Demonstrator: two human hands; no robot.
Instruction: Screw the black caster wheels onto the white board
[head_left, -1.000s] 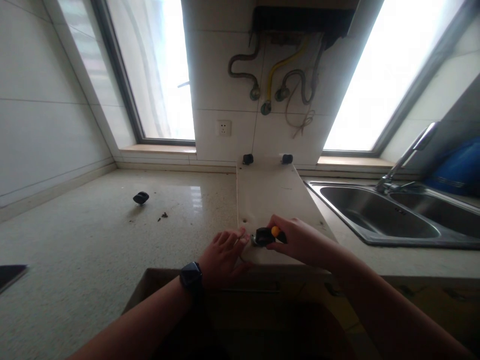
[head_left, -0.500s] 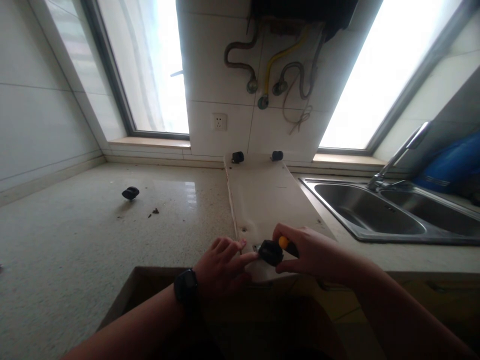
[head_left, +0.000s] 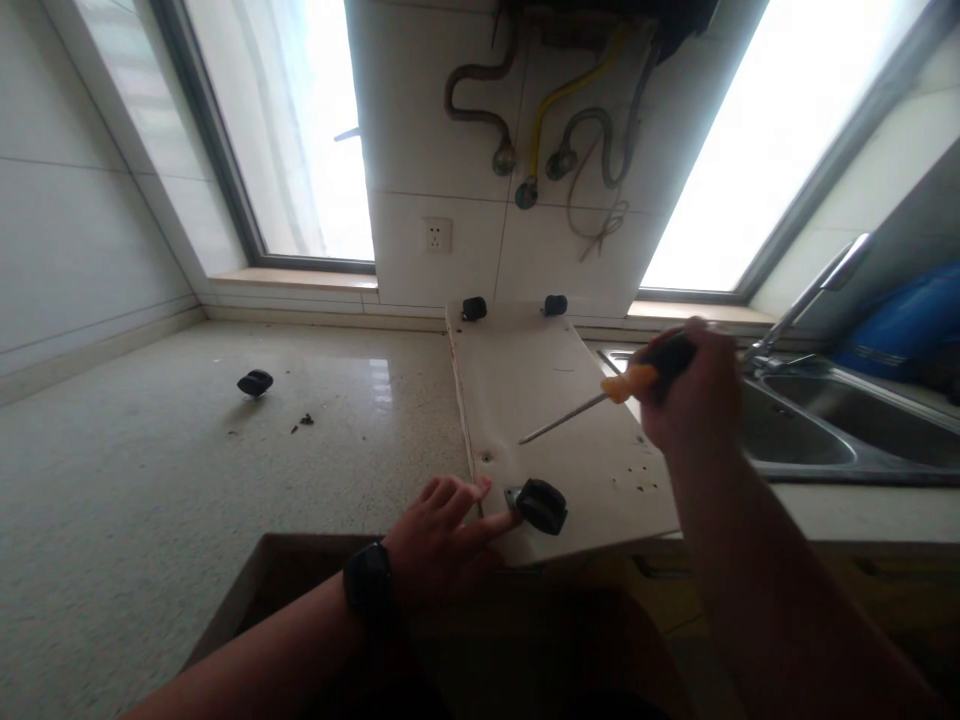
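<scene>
My right hand (head_left: 694,390) grips a screwdriver (head_left: 630,382) with a black and yellow handle. Its metal shaft points down and left, the tip over the white board (head_left: 525,385). Near the board's front end lies a black caster wheel (head_left: 541,506) with a small metal plate. The outstretched index finger of my left hand (head_left: 442,520) touches that plate, while the other fingers rest by the board's left edge, apart. Two more casters, one on the left (head_left: 474,309) and one on the right (head_left: 555,305), stand at the board's far end.
A loose black caster (head_left: 255,382) lies on the speckled counter (head_left: 150,480) at left, with small dark screws (head_left: 306,420) beside it. To the right is a steel double sink (head_left: 795,440) with a faucet (head_left: 810,295). Pipes (head_left: 536,140) hang on the back wall.
My right hand has lifted away from the front caster, up and to the right, bringing the screwdriver's shaft into sight. My left hand stays at the caster's plate.
</scene>
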